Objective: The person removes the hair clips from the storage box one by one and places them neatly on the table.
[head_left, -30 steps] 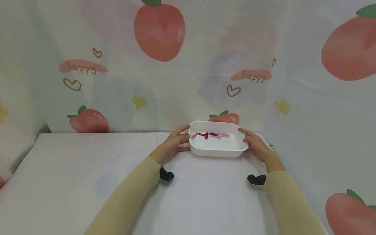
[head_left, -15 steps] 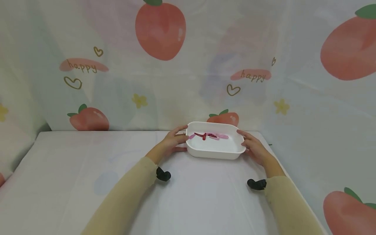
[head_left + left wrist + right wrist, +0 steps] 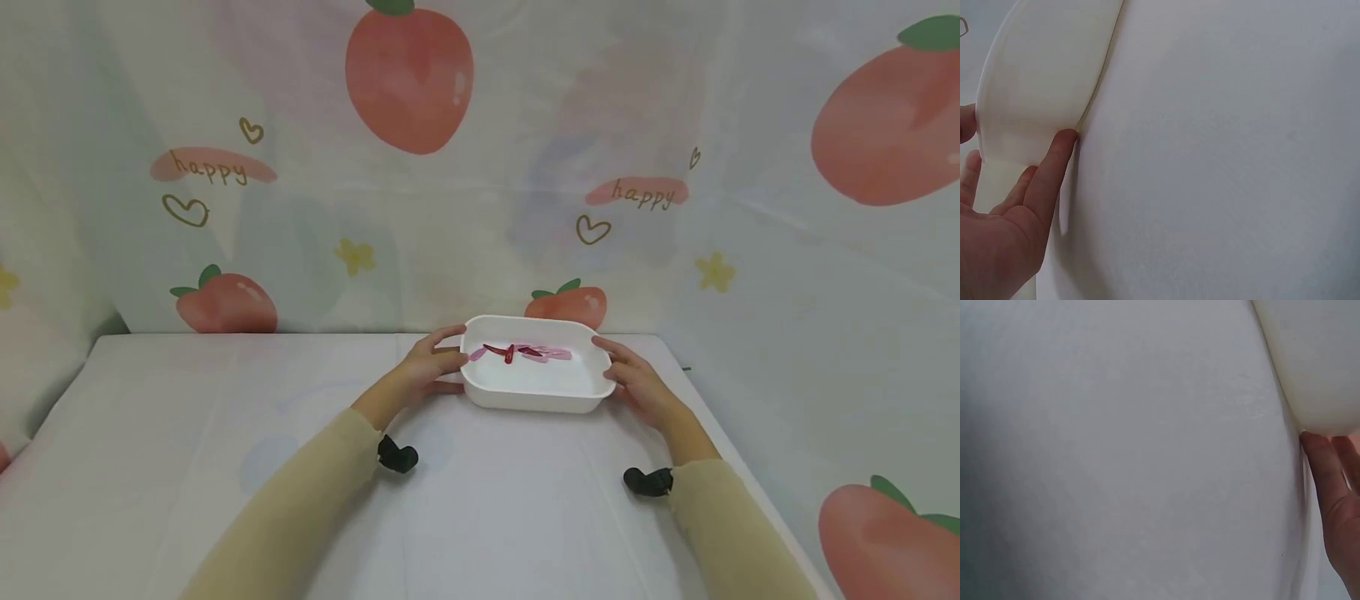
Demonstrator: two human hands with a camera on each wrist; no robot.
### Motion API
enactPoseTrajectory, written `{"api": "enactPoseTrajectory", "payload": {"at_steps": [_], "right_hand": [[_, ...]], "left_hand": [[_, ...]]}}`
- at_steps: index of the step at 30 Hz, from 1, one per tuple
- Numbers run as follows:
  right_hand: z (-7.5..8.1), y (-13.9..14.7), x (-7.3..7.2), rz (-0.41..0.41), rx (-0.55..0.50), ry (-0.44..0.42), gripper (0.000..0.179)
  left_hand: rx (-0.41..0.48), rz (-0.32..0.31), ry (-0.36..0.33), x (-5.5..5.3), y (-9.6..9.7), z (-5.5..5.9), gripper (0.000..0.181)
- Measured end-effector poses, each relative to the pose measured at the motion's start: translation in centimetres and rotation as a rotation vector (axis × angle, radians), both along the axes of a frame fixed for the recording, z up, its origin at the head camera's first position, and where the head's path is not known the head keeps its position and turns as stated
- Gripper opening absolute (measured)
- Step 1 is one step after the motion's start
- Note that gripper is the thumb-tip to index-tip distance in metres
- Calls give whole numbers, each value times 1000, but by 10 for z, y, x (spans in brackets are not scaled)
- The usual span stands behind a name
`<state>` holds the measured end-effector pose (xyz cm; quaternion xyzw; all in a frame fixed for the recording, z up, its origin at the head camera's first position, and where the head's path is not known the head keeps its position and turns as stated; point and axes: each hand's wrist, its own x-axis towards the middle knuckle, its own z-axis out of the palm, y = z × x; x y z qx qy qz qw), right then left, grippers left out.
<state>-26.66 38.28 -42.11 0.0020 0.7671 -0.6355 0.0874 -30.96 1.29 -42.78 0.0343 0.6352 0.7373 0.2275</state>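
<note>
A white oval-cornered plastic tray [image 3: 536,401] stands near the far edge of the table, a little right of the middle. In it lie a few slim glossy red pieces [image 3: 509,354] and several flat pink pieces [image 3: 557,354]. My left hand [image 3: 420,367] holds the tray's left end, fingers at the rim and wall. In the left wrist view one finger of that hand [image 3: 1013,231] reaches the base edge of the tray [image 3: 1054,69]. The right end is held by my right hand [image 3: 637,383]. In the right wrist view its fingertips press the tray's lower corner [image 3: 1319,375].
A white cloth covers the table [image 3: 480,517]. Behind it hangs a printed curtain [image 3: 480,208] with peaches, hearts and "happy" lettering, and another stretch closes off the right side. Small black devices sit at the left wrist [image 3: 399,456] and the right wrist [image 3: 647,482].
Both hands and the tray have moved left and slightly toward me. The red and pink pieces stay in place inside it.
</note>
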Motion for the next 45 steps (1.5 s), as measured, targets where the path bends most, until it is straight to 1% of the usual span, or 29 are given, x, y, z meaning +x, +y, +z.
{"api": "enactPoseTrajectory", "payload": {"at_steps": [5, 14, 19, 25, 29, 33, 37, 41, 45], "right_hand": [[0, -7, 4, 21, -4, 7, 64], [0, -18, 9, 30, 14, 0, 63], [-1, -26, 14, 46, 36, 3, 62], [-1, -35, 17, 66, 27, 13, 62], [1, -42, 20, 83, 42, 9, 62], [3, -48, 23, 63, 65, -1, 62], [2, -55, 25, 42, 71, -6, 62], [1, -62, 25, 46, 66, -11, 62], [1, -70, 27, 45, 56, -1, 64]], "left_hand": [[-29, 13, -12, 5, -9, 1, 58], [-41, 15, 13, 15, -22, 3, 59], [-53, 28, 26, 22, -31, 2, 58], [-34, 30, 36, 31, -42, 1, 60], [-66, 40, 38, 36, -49, 0, 59], [-87, 37, 46, 40, -52, -1, 57], [-93, 50, 54, 46, -57, -1, 57], [-91, 77, 53, 52, -65, -2, 57], [-83, 70, 67, 58, -73, -2, 59]]}}
